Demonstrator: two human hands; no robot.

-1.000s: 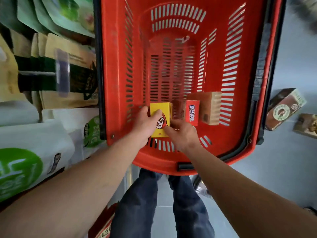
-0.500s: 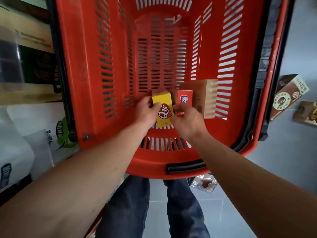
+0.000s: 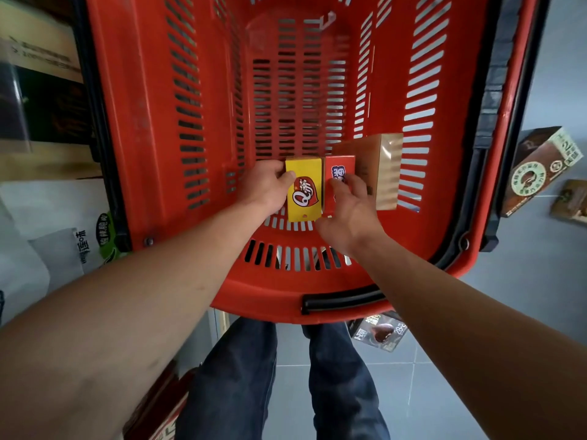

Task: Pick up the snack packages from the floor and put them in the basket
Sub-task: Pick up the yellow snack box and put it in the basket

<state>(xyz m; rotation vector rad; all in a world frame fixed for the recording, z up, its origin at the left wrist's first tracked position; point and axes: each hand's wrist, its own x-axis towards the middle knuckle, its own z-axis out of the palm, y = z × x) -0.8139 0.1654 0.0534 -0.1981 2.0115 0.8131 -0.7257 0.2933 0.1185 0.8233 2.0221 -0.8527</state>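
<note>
Basket [image 3: 152, 128], red slotted plastic w/ black handles, fills most of our view, and both our hands are down inside it near the closer wall. Our left hand [image 3: 265, 188] has its grip curled round the left edge of the yellow box [image 3: 303, 193], thumb across the front face, so it's pinching that box, which stands on the basket floor. Our right hand [image 3: 347, 214] sits just right of it w/ fingers spread and fairly straight, fingertips resting on the front of the red box [image 3: 338, 173]; that grip isn't closed round anything. Red box stands touching the yellow one on its right side, and the tan box [image 3: 386, 173] stands just beyond the right hand's fingers, against the red box's far side, close to the basket's right wall. Outside the basket, on the grey tile floor [image 3: 540, 281], well right of the right hand, lies a brown box w/ a round label [image 3: 536, 173], and another small brown pkg [image 3: 570, 201] at the frame edge beside it. Below the right forearm, just under the basket's near rim, a dark chocolate pkg [image 3: 379, 333] lies on the floor. Bagged goods on shelves [image 3: 47, 217] sit left of the left arm. Our jeans [image 3: 238, 376] show below the basket.
</note>
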